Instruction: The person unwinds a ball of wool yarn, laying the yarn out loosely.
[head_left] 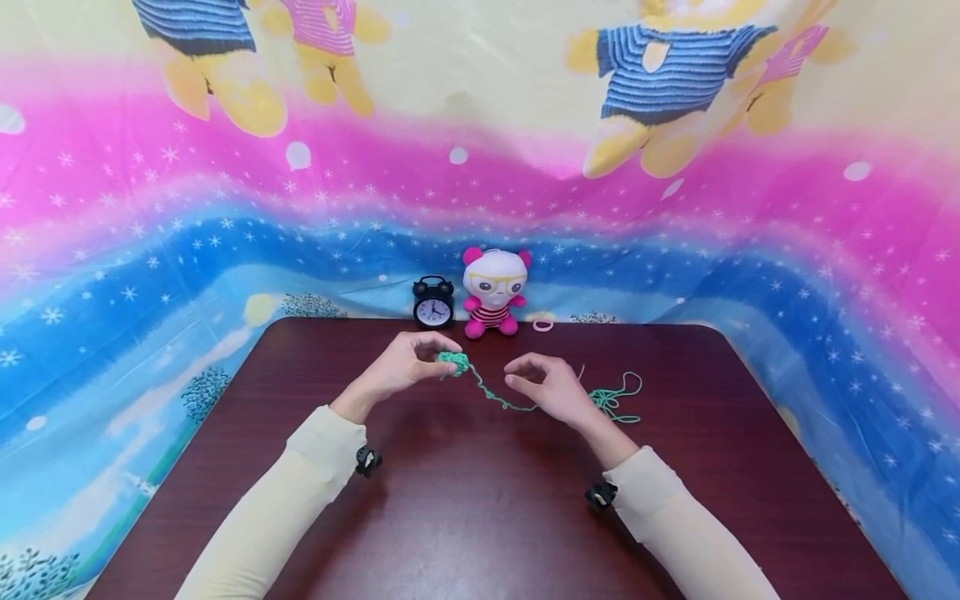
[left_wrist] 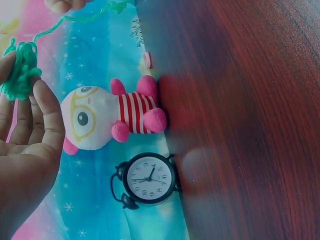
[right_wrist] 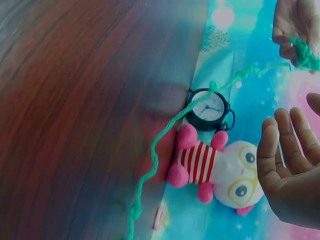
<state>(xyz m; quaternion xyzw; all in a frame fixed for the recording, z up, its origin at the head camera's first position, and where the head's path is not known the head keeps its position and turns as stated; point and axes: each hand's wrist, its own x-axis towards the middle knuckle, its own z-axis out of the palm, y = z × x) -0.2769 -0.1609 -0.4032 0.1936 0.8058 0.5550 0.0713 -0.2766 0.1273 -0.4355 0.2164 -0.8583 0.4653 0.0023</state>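
My left hand [head_left: 401, 367] pinches a small bunch of green yarn [left_wrist: 21, 75] between thumb and fingers, raised over the table. From this bunch a knotted green strand [head_left: 491, 396] sags toward the right and passes behind my right hand [head_left: 551, 387]. In the right wrist view the same strand crosses in front of the clock and runs down past the doll. My right hand's fingers [right_wrist: 297, 135] are loosely bent, with the thumb apart and nothing between them. Beyond that hand, a loose tangle of green yarn [head_left: 611, 400] lies on the table.
A black twin-bell alarm clock [head_left: 433, 307] and a pink-and-white plush doll [head_left: 495, 292] with yellow glasses stand at the table's back edge. A pink ring [head_left: 542, 325] lies right of the doll. Behind the dark red table [head_left: 465, 500] hangs a printed cloth [head_left: 420, 192].
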